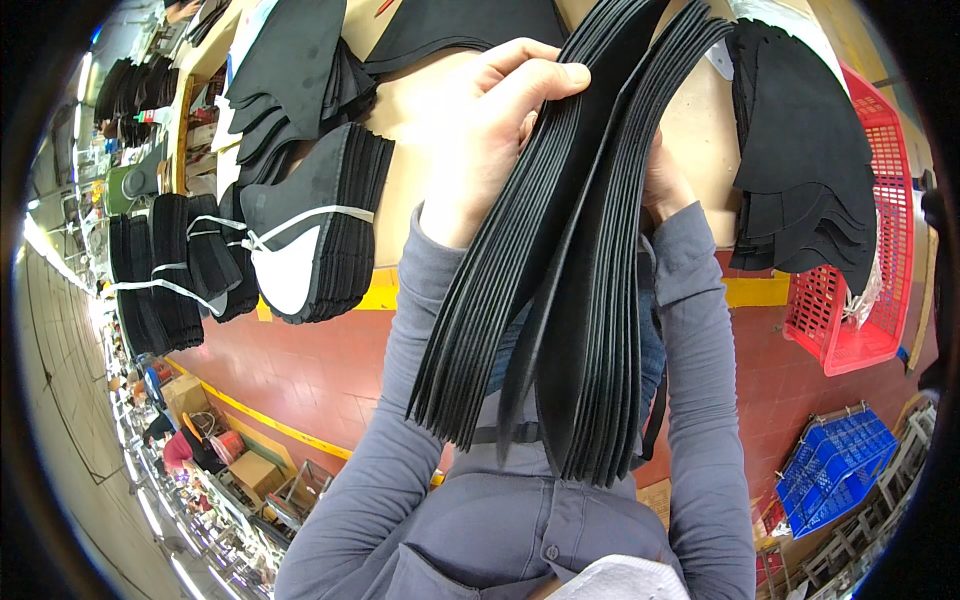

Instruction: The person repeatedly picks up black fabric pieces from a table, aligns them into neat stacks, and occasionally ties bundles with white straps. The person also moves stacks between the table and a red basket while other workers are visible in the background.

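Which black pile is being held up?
The long, fanned pile in the middle, held by the left hand; the right hand is partly hidden behind it. Others, like the tied piles at left, are untouched.

The sheets (pixel 600 300) are black, sleeves (pixel 708 345) grey, tabletop (pixel 405 112) tan; by its right edge, the basket (pixel 868 345) is red.
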Demonstrator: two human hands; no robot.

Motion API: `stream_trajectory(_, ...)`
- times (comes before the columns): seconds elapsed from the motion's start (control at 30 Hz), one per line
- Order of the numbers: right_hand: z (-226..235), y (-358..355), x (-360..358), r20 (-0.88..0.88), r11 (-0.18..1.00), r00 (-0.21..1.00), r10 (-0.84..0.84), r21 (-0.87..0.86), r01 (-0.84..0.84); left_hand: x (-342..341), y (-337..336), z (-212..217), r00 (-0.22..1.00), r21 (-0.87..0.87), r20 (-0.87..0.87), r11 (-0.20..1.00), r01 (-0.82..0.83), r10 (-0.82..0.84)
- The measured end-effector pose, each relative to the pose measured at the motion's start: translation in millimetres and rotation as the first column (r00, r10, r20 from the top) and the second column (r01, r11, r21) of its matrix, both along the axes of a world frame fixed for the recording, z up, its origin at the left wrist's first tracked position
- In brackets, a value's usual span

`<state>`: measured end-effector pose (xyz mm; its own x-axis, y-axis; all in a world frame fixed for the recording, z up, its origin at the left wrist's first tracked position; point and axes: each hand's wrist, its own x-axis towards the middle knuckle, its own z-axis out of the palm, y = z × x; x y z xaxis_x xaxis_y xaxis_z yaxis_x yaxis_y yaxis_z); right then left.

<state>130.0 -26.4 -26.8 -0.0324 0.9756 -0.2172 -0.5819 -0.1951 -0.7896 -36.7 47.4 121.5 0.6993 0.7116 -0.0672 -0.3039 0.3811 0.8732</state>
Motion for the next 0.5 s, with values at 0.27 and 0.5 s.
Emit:
stream_trajectory(0.27,-1.8,-0.1,0.6,0.004,0.999,1.0,-0.014,-0.037,0.014,3.7,-4.6,1.5,0.985,0.071,-0.138,0.993,-0.099,0.108)
stream_trajectory(0.5,6.8,1.1,-3.8,0.017,0.998,0.999,-0.039,-0.045,0.04,2.0,-5.3,1.6,0.993,0.04,-0.092,0.997,-0.065,0.069)
